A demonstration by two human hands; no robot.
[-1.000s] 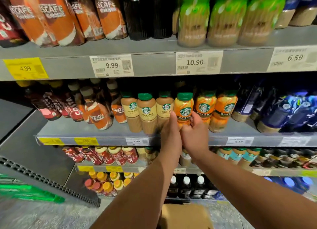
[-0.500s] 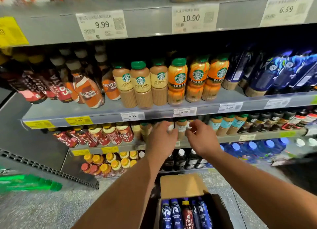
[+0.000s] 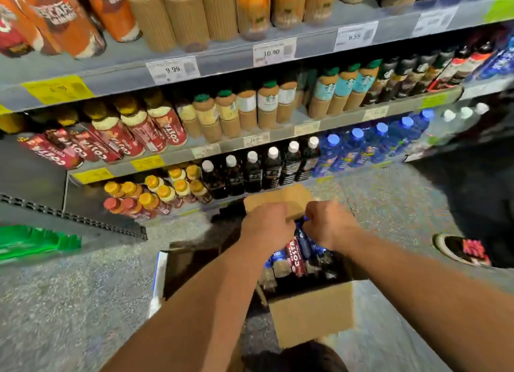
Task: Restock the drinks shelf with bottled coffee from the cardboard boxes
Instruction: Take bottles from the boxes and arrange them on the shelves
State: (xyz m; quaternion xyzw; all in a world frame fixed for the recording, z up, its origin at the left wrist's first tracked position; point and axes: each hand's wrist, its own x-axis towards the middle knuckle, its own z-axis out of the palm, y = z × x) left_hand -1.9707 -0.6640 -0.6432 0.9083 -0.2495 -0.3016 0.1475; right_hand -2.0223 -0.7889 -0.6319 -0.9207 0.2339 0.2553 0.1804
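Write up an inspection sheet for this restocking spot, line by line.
Surface: speckled grey floor; shelf with stocked tiers above it.
Job's things: open cardboard box on the floor, bottled coffee inside.
Clutter: second box open to its left, inside too dark to read; green item at far left.
Grips: left hand and right hand over the cardboard box, fingers curled; what they hold is hidden.
Cables: nothing seen.
Surroundings: shoe and dark trouser leg at right.
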